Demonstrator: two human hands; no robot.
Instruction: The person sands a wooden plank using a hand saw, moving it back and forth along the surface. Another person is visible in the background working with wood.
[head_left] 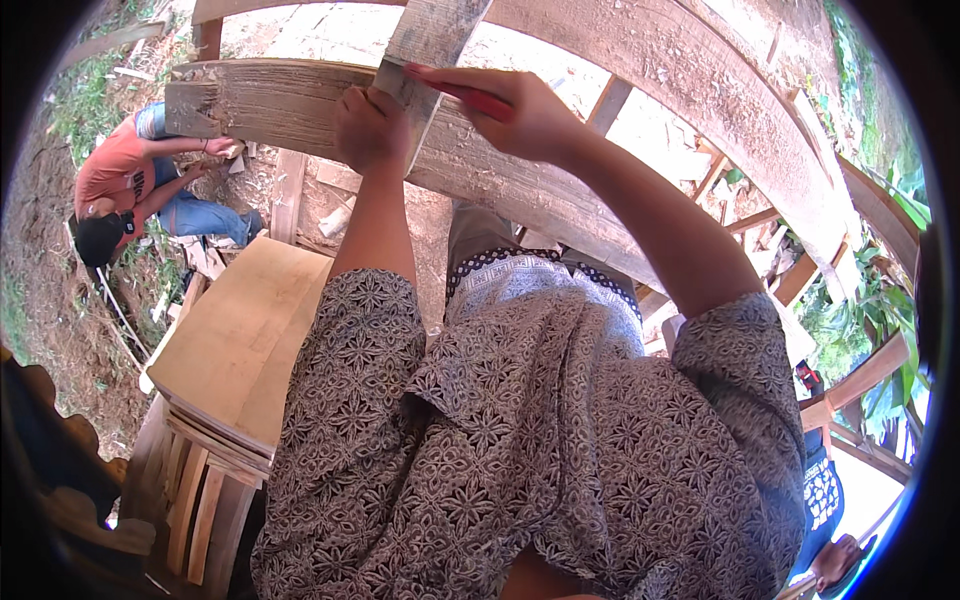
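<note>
A grey weathered plank (432,40) lies across a wide rough beam (290,95) in front of me. My left hand (374,128) is closed at the plank's left edge, fingers curled against a short grey metal blade (391,79) lying on the wood. What else those fingers grip is hidden. My right hand (530,115) is closed around a slim red tool (480,97), its narrow end pointing left to the top of the metal blade. Whether the red tool and the blade are one piece, I cannot tell.
A stack of smooth pale boards (245,335) stands at my left. Beyond it a person in an orange shirt (112,165) crouches, handling a small wood piece. A long curved beam (680,85) spans the right. Another person in blue (822,500) is at the lower right.
</note>
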